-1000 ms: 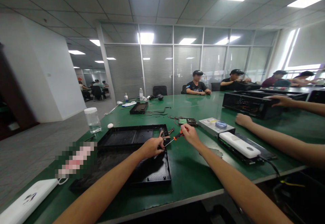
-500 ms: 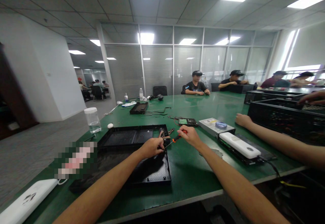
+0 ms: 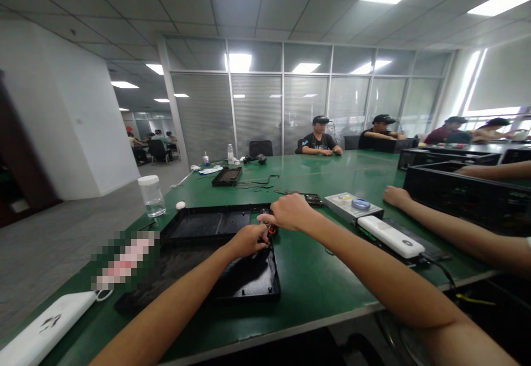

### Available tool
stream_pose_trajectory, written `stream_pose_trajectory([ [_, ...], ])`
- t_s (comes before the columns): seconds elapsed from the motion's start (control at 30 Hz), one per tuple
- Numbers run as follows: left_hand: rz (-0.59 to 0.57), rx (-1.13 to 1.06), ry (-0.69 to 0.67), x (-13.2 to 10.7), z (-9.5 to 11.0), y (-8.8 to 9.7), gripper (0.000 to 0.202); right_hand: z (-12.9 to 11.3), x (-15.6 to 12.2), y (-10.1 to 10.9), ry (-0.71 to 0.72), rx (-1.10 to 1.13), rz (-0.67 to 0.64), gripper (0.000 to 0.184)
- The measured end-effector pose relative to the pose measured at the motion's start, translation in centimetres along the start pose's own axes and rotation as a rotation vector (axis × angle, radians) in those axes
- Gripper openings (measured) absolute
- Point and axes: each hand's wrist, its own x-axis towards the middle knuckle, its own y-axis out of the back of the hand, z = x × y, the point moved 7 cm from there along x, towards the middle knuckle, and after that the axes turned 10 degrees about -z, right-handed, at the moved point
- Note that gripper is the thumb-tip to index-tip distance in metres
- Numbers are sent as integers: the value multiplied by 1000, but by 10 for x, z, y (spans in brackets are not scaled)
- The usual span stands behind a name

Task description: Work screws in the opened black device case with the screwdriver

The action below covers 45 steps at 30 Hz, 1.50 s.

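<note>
A black plastic casing (image 3: 244, 277) lies open on the table, with a second shallow panel of it at the back. Over its right side my left hand (image 3: 249, 240) is closed in a pinch; whatever its fingertips hold is too small or hidden to make out. My right hand (image 3: 292, 211) is just above and right of it, closed around a screwdriver (image 3: 271, 230). Only an orange-red bit of the tool shows beneath the fingers, and its tip is hidden. Both hands' fingers are close together near the casing's right corner, where the wires are mostly covered.
A silver drive box (image 3: 348, 205) and a white power bank (image 3: 392, 236) stand to the right. Beside them rests a co-worker's arm (image 3: 435, 222), near a black computer case (image 3: 464, 189). At left are a lidded plastic jar (image 3: 151, 197) and another white power bank (image 3: 52, 322).
My right hand has moved left and turned over, bringing the screwdriver upright beside my left hand. My left hand stays in place. The co-worker's far arm has shifted at the computer case.
</note>
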Motion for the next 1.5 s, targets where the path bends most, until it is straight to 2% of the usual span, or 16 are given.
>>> stream_pose_trajectory([
  [0.17, 0, 28, -10, -3, 0, 1, 18, -11, -3, 0, 94, 43, -33, 43],
  [0.33, -1, 34, -6, -5, 3, 5, 15, 1, 0, 0, -98, -16, 58, 61],
  [0.47, 4, 20, -1, -5, 4, 5, 16, 4, 2, -8, -28, 38, 44, 54],
  [0.57, 10, 44, 11, -4, 4, 4, 17, 23, 11, -12, -78, 90, 61, 58],
  [0.63, 14, 67, 15, -3, 5, 5, 16, 40, 20, -21, -68, 227, 97, 55],
  [0.7, 15, 84, 9, -3, 5, 5, 16, 55, 29, -40, 44, 477, 136, 47],
  [0.77, 17, 96, -10, -4, 7, 6, 14, 73, 35, -71, 129, 798, 171, 41],
  [0.9, 43, 139, -56, -7, 13, 8, 9, 110, 40, -153, -49, 1489, 205, 37],
  [0.93, 53, 152, -65, -7, 14, 9, 8, 117, 39, -167, -97, 1623, 250, 35],
  [1.0, 72, 177, -88, -7, 18, 11, 5, 125, 39, -182, -171, 1821, 354, 33],
  [1.1, 69, 202, -121, -7, 23, 10, 4, 130, 40, -182, -212, 1977, 437, 32],
  [1.3, -123, 218, -176, -7, 29, -11, 5, 124, 44, -171, -101, 2103, 416, 17],
  [1.37, -121, 229, -184, -9, 31, -11, 2, 122, 43, -165, -56, 2051, 448, 22],
  [1.43, -99, 255, -199, -11, 34, -6, 12, 115, 40, -156, -33, 1926, 457, 26],
  [1.5, -69, 295, -202, -13, 36, 3, 17, 98, 34, -142, -24, 1706, 392, 30],
])
